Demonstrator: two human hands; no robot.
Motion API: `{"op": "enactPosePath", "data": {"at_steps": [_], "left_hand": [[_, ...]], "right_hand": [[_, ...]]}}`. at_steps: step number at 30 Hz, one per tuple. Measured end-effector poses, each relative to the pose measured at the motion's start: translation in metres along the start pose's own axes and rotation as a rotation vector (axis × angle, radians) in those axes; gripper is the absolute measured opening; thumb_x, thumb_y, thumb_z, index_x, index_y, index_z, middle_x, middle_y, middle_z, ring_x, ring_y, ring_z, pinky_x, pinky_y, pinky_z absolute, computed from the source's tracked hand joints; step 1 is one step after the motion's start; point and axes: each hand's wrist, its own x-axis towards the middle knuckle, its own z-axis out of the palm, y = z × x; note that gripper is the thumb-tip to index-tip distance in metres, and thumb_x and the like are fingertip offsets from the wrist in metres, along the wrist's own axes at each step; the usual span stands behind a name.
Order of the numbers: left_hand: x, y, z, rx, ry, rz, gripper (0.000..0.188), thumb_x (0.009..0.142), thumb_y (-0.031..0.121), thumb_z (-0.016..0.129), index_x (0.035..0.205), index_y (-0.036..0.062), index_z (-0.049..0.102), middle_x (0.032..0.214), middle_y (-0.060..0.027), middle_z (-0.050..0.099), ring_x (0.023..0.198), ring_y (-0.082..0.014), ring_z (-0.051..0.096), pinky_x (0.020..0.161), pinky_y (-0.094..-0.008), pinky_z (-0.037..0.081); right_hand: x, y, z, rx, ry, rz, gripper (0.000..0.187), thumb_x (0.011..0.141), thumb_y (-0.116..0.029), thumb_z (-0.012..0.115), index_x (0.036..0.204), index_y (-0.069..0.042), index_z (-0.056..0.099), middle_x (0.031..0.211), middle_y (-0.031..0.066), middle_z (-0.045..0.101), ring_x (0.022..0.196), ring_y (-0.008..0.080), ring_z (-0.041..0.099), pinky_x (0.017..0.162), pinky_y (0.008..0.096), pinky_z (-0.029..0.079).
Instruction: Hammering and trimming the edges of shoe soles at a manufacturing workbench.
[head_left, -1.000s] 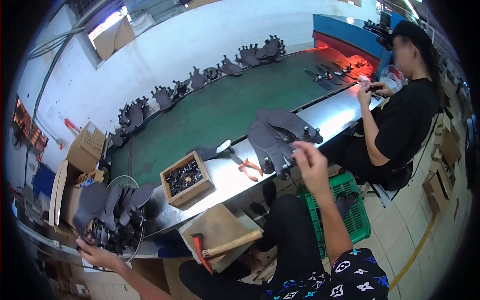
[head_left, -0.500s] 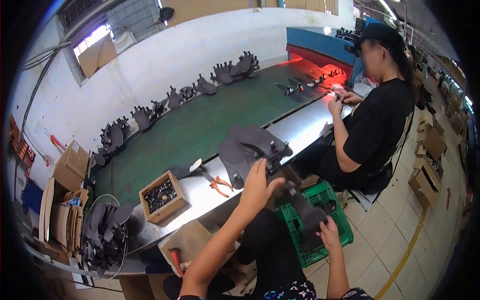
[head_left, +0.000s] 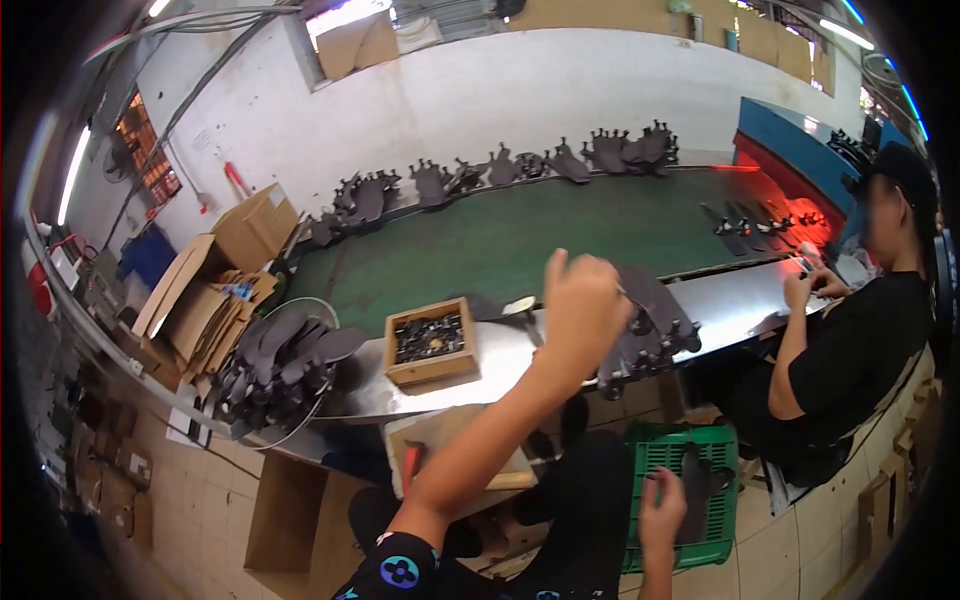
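My left hand (head_left: 585, 312) is raised over the near edge of the metal bench (head_left: 710, 305), its fingers curled. What it holds, if anything, is hidden. Just right of it lies a pile of dark grey sandal soles (head_left: 655, 315) with black buckle fittings. My right hand (head_left: 662, 508) hangs low over a green plastic crate (head_left: 640, 555), fingers loosely bent and apart, seemingly with nothing in them. Beside that hand, one dark strapped piece (head_left: 705, 482) rests in the crate.
A wooden box of small black parts (head_left: 432, 345) stands on the bench. Left of it sits a round wire basket heaped with dark soles (head_left: 275, 365). Beyond runs a green conveyor belt (head_left: 500, 235) with soles along its far edge. A co-worker (head_left: 840, 350) sits at right.
My right hand has let go of the dark piece, which now lies in the crate. The left hand's fingers have gone from spread to curled. The view has turned left.
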Motion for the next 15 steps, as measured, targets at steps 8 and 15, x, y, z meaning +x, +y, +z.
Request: {"op": "enactPosePath", "data": {"at_steps": [8,15], "left_hand": [[-0.047,-0.056,-0.189,-0.237,0.349,-0.431,0.019,0.098,0.003,0.058,0.117,-0.0008,0.063,0.107,-0.0132,0.073,0.104,-0.0179,0.068,0.094,-0.0286,0.05],[-0.212,-0.083,-0.194,-0.816,0.108,-0.711,0.036,0.103,0.032,0.057,0.119,-0.0002,0.059,0.11,-0.0141,0.07,0.118,-0.0265,0.062,0.105,-0.0372,0.043]], "right_hand": [[-0.009,-0.117,0.145,0.047,-0.783,-0.775,0.076,0.079,-0.048,0.078,0.136,-0.005,0.053,0.125,0.0211,0.061,0.118,0.0377,0.058,0.099,0.0456,0.045],[-0.019,-0.04,0.05,-0.138,-0.545,-0.32,0.05,0.079,-0.043,0.084,0.103,-0.005,0.061,0.064,0.0091,0.062,0.054,0.0231,0.063,0.05,0.0343,0.049]]}}
